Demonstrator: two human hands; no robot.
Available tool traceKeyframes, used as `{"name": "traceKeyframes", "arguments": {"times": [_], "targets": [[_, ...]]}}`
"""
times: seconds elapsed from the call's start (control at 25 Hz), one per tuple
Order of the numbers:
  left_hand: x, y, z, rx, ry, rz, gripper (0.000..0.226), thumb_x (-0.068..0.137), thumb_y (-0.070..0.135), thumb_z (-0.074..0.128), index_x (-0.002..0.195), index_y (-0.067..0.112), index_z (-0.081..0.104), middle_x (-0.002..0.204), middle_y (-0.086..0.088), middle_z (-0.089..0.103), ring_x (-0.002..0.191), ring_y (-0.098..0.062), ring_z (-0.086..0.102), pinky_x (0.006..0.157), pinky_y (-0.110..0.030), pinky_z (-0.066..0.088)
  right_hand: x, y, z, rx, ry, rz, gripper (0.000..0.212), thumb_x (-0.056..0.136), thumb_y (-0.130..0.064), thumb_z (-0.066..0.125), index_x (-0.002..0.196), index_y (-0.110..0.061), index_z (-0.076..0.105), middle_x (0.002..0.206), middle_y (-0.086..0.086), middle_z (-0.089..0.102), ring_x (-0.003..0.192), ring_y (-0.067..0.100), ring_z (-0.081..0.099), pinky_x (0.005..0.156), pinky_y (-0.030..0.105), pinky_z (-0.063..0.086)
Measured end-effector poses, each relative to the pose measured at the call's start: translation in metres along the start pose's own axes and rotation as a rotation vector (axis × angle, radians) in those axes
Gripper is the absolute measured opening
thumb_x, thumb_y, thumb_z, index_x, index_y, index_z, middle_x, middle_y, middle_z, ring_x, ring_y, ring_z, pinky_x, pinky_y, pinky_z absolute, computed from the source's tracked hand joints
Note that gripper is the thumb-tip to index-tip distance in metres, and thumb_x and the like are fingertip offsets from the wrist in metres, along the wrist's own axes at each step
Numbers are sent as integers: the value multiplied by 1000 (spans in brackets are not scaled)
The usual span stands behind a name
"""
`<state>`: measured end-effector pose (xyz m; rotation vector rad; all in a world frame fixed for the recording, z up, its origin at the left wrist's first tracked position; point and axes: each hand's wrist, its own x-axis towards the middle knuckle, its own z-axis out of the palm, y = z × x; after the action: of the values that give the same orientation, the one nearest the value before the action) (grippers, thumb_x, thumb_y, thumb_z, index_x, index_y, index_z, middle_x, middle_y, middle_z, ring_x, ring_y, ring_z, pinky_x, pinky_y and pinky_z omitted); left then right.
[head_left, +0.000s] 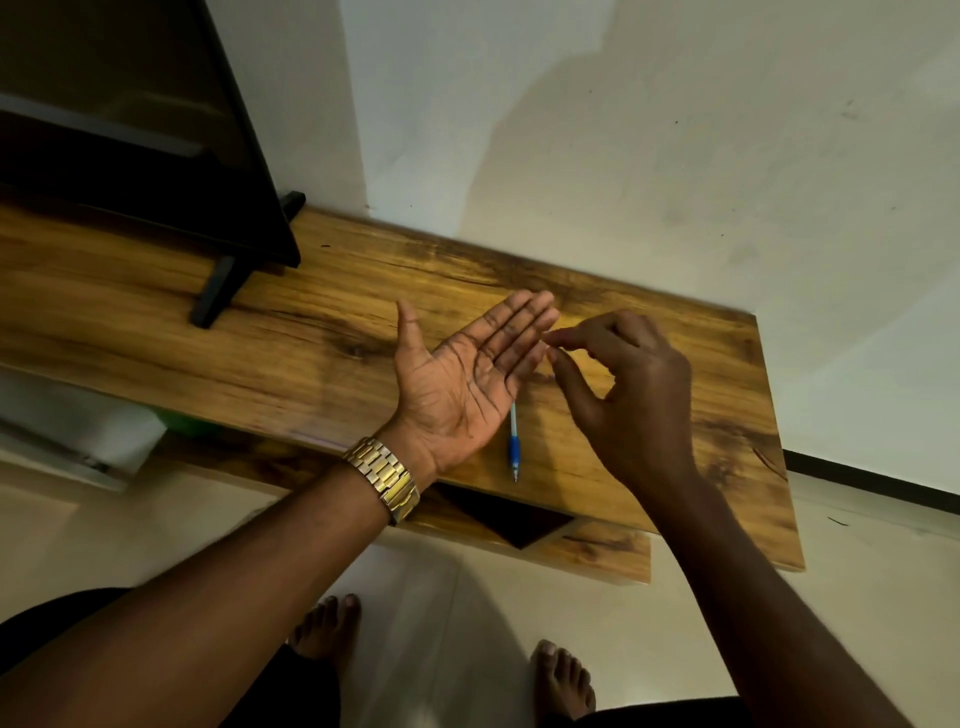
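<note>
- Wood-grain bench (322, 332) stands against a white wall (675, 156), on a pale floor (415, 597).
- Over its right half the right hand (634, 395) hangs back-up. Its grip is drawn together, with thumb and forefinger tips almost meeting and the other fingers curled behind. Whether anything tiny sits in that pinch I cannot tell.
- The pinch sits right at the fingertips of the left hand (457, 384), which lies palm-up and flat, fingers straight and thumb spread; its grip is apart and holds nothing.
- A blue-and-white pen (514, 441) lies on the bench between the two hands, just beside the heel of the left palm and nearer the person than the pinch. Its tip points to the front edge, and neither hand touches it.
- A gold metal watch (384, 475) circles the left wrist.
- Far left, a black television (130, 130) stands on a dark foot (218, 283), well apart from the hands.
- Bare feet (327, 623) stand on the floor below the bench.
</note>
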<state>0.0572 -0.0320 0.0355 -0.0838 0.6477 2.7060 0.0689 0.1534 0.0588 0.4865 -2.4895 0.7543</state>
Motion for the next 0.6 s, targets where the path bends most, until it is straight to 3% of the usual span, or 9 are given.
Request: {"name": "traceKeyframes", "arguments": {"times": [0.08,0.2,0.36,0.44,0.52,0.6], "targets": [[0,-6,0,52,-11,-37,123,93,94,12,163,-1,44,166,-21,52,160,-31,44,138,-40,19,0,-9,0,-9,-188,-104,21,101,-23,76,121,-19,82,107,2,72,100,23,60,82,27,38],[0,-11,-3,79,-32,-94,123,92,95,13,163,-1,43,166,-20,52,160,-31,44,138,-45,20,1,-8,-1,-44,-376,-133,29,100,-20,78,128,-17,80,116,6,74,105,28,63,88,31,44],[0,-16,0,118,-2,-135,123,92,95,12,162,0,45,162,-20,56,154,-31,51,134,-46,30,2,-2,-5,1,-424,-164,24,98,-21,81,122,-18,82,117,5,76,108,26,67,89,35,52],[-3,-17,1,110,10,-156,120,93,94,14,159,0,49,152,-20,66,135,-28,68,117,-39,53,2,-1,-6,10,-441,-176,23,98,-20,81,121,-18,82,117,4,75,108,25,66,90,35,53],[-7,-14,4,83,13,-171,119,94,93,17,158,0,51,144,-20,70,119,-25,77,98,-34,63,2,2,-6,11,-456,-165,21,100,-19,78,121,-17,81,118,4,75,109,24,66,91,39,56],[-8,-12,7,71,17,-181,117,94,93,19,159,0,49,148,-22,66,127,-28,72,106,-36,59,2,1,-5,46,-438,-140,17,100,-18,78,117,-15,81,115,3,75,104,20,68,89,34,58]]}}
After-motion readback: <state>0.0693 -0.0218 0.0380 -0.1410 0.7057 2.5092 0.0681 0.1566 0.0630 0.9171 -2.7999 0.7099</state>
